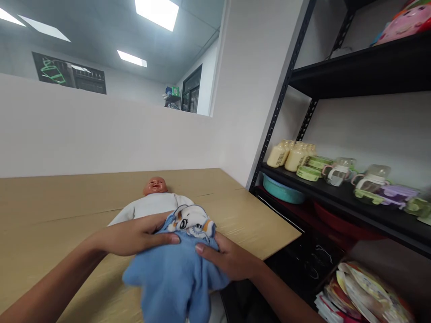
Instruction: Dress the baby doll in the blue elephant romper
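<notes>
Soft blue garment (pixel 175 271) between the fingers (pixel 164 239)

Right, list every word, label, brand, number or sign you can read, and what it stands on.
No text is legible.
Cream bottles on the black shelf: dark printing, too small and blurred to read.
Packages, lower right: any print too blurred to read.
Blue garment: no lettering shows.
</notes>
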### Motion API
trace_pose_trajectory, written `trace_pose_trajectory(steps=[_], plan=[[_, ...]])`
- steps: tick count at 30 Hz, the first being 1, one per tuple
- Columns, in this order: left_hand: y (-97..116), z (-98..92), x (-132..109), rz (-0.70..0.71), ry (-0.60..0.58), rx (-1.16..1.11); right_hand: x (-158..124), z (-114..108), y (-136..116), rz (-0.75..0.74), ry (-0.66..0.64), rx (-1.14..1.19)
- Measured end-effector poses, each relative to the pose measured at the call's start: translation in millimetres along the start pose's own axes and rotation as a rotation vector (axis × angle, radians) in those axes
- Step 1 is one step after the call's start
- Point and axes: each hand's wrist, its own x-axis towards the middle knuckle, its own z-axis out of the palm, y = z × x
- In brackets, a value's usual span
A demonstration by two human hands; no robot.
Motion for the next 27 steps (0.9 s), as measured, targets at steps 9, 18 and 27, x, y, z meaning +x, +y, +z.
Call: trace_pose_trajectory(steps=[9,18,27], plan=[[12.7,28.6,-12.2,-0.293,-0.166,-0.027,-12.7,-3.9,-0.2,-0.151,-0.354,0.024],[0.9,106.6,-50.9,-0.384,-0.005,-0.595,-42.2,26.9,29.5,0.224,-0.141,0.231],[-35.5,166.9,-62.4,-0.395,0.254,-1.245,-40.8,54.0,60.6,0.401,0.015,0.587]])
